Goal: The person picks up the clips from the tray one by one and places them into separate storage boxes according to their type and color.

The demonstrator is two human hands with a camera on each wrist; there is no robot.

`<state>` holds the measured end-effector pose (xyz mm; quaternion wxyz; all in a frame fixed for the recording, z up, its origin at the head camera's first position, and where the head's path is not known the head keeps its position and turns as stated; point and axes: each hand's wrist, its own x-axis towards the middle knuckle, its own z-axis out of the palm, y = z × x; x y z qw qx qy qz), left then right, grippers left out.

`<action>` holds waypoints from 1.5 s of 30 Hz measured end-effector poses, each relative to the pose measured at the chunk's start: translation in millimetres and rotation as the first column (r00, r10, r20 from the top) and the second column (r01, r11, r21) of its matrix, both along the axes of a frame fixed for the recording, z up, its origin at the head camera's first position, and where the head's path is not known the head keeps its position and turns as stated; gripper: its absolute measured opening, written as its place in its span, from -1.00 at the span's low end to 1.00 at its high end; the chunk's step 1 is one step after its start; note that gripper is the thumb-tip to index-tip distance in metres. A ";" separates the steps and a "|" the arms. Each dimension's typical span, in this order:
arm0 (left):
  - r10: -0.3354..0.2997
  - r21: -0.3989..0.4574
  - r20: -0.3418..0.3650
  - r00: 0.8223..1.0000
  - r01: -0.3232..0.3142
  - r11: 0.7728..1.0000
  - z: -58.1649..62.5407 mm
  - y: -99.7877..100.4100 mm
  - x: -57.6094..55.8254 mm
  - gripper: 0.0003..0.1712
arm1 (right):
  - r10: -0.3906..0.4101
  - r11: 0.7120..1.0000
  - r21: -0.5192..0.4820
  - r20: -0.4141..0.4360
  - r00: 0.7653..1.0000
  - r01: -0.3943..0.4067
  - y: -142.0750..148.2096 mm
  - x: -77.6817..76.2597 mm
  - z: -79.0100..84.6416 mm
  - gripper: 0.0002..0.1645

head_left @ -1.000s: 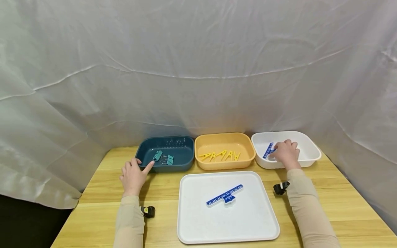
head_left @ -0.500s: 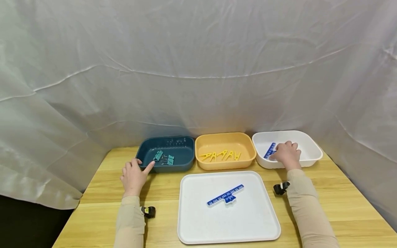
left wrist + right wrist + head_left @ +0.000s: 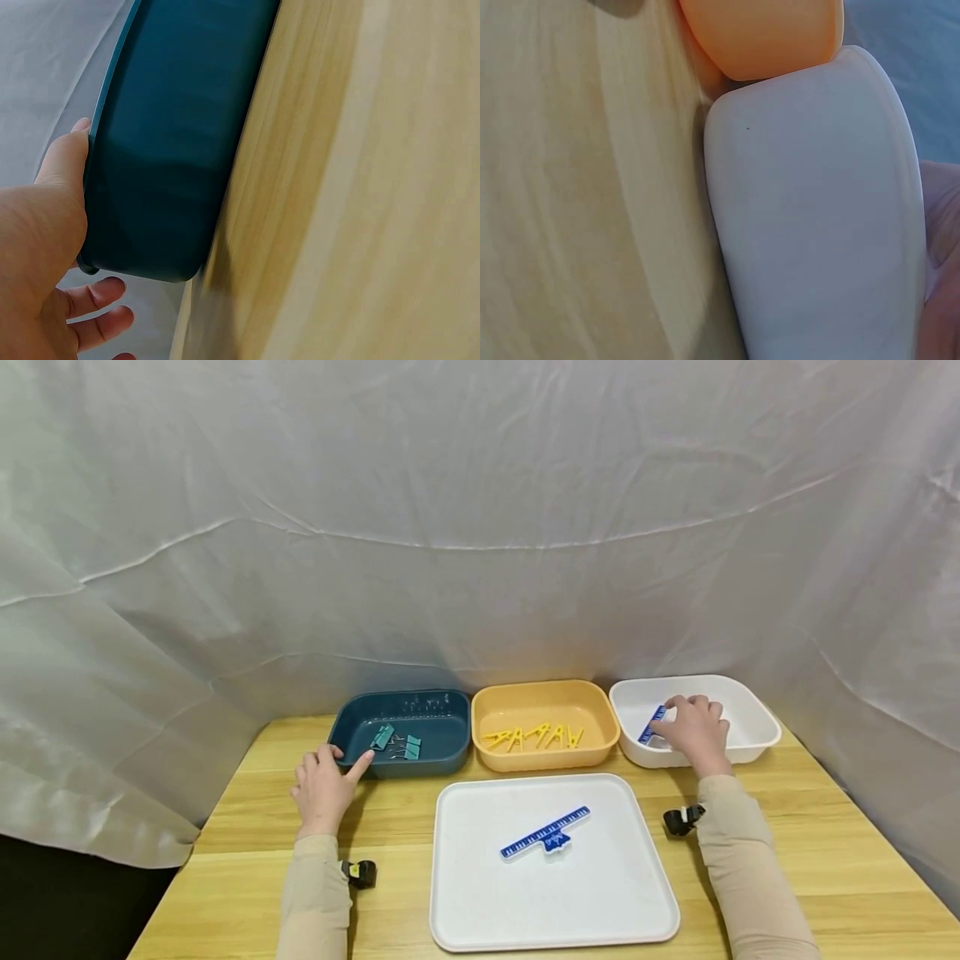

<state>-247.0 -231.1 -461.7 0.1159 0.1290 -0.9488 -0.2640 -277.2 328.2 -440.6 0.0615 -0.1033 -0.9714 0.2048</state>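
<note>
My left hand (image 3: 325, 787) rests at the near left corner of the dark teal bin (image 3: 438, 766). Its thumb lies along the rim, and the other fingers are loosely spread past the corner in the left wrist view. My right hand (image 3: 697, 732) reaches over the near rim of the white bin (image 3: 738, 697). Its thumb and fingertips pinch at a blue clip with a piano-key pattern (image 3: 651, 728), partly hidden by the hand. A like blue clip (image 3: 545, 834) lies slanted on the white tray (image 3: 480, 914). The right wrist view shows mostly the white bin's outer wall (image 3: 810, 202).
Between the outer bins stands a yellow-orange bin (image 3: 543, 695) with several yellow clothespins (image 3: 537, 734). Teal binder clips (image 3: 409, 747) lie in the teal bin. A grey curtain (image 3: 480, 568) hangs close behind the bins on the wooden table (image 3: 390, 893).
My right hand has risen slightly, and its thumb now overlaps the blue clip's bar in the white bin. The left hand stays at the teal bin's corner.
</note>
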 end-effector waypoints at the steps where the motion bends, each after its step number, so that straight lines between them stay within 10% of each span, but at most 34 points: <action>1: -0.002 0.003 0.001 1.000 0.002 1.000 -0.2 0.1 0.2 -0.13 | -0.002 1.000 0.000 -0.011 1.000 0.002 -0.1 0.1 -0.1 -0.31; 45: -0.001 -0.010 -0.002 1.000 0.001 1.000 -0.6 -2.6 -2.6 -0.14 | -0.098 0.991 -0.123 -0.394 0.914 0.053 -11.6 32.3 23.5 -0.33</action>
